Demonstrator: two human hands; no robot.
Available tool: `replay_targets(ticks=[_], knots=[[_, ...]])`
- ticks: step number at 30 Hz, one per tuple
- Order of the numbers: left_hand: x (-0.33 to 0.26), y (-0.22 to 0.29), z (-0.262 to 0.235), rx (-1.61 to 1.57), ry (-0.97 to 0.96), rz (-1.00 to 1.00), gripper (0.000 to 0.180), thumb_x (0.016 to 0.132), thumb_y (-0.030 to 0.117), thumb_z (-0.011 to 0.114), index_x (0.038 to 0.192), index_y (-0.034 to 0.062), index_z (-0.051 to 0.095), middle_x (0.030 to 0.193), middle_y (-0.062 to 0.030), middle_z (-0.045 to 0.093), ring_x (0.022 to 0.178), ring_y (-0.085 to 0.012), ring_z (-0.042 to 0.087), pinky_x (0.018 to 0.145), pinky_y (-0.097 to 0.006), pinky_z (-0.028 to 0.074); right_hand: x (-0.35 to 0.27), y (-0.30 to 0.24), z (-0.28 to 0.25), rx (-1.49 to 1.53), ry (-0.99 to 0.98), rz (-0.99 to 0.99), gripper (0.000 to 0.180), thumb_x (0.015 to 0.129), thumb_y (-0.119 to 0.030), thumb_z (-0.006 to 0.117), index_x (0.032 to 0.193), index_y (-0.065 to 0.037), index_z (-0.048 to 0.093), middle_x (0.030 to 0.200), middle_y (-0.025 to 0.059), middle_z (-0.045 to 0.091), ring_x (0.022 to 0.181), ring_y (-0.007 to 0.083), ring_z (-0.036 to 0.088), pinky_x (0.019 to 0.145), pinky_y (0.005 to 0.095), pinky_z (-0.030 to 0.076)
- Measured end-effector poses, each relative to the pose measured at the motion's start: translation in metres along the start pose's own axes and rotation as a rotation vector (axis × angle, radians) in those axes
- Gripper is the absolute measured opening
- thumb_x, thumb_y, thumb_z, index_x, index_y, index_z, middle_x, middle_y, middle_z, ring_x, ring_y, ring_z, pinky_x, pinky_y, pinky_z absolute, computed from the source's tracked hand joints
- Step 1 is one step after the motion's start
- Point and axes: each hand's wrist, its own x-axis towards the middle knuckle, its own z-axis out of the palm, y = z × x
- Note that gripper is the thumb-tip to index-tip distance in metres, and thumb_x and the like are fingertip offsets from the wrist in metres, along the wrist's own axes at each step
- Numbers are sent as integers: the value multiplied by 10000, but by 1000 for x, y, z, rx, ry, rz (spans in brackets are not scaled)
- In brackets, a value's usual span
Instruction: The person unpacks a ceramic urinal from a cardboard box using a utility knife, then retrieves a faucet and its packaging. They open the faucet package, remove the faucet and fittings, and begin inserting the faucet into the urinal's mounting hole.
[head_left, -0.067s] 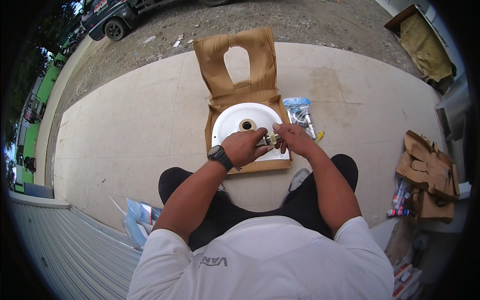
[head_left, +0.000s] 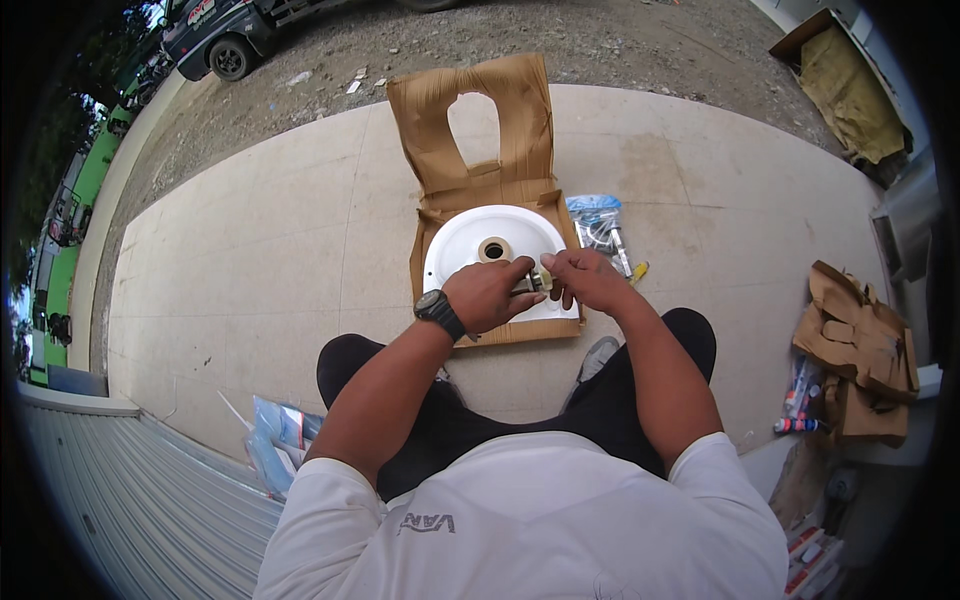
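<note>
Left hand (head_left: 484,297) is clasping the metal fitting (head_left: 532,284), right hand (head_left: 590,281) is pinching its pale nut (head_left: 545,280), the piece looking stiff, light, best held around its sides.

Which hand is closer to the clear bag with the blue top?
Right. The right hand is just below the bag in view; the left hand is farther off, to the bag's lower left, over the white basin.

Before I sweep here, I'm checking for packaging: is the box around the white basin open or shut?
Open. The cardboard box has its holed lid folded back, leaving the white basin exposed.
</note>
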Motion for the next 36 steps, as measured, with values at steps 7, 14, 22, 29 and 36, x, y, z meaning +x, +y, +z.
replay_targets(ticks=[7, 14, 22, 29, 36], knots=[[7, -9, -5, 2, 28, -23, 468, 970, 470, 655, 1221, 88, 555, 873, -182, 733, 841, -403, 716, 721, -519, 545, 8, 7, 5, 38, 53, -208, 418, 940, -362, 742, 1176, -23, 675, 1092, 137, 708, 1003, 171, 664, 858, 316, 531], [5, -14, -5, -25, -12, -48, 482, 976, 479, 644, 1229, 78, 556, 896, -199, 734, 855, -412, 712, 751, -526, 539, 14, 14, -4, 329, 43, -438, 336, 989, -259, 689, 1258, -59, 662, 1228, 100, 677, 1170, 173, 613, 1022, 344, 475], [3, -9, -8, -51, -32, -56, 507, 990, 501, 617, 1246, 70, 537, 846, -188, 722, 825, -412, 708, 729, -526, 535, 11, 11, 2, 157, 132, -325, 456, 990, -351, 694, 1325, -52, 612, 1338, 118, 602, 1121, 182, 620, 996, 341, 491], [1, -1, -14, -122, -50, -105, 583, 994, 484, 614, 1396, 92, 461, 908, -213, 734, 836, -423, 711, 738, -525, 537, 16, 14, 5, -68, 177, -710, 393, 961, -296, 731, 1276, -73, 654, 1118, 87, 693, 971, 150, 681, 861, 291, 535], [-3, 4, -16, -34, -79, -96, 568, 1018, 515, 545, 1396, 94, 495, 969, -196, 748, 915, -389, 727, 812, -486, 559, 10, 19, 5, -83, 81, -298, 462, 987, -343, 702, 1322, -36, 616, 1095, 82, 691, 935, 150, 678, 841, 314, 551]])
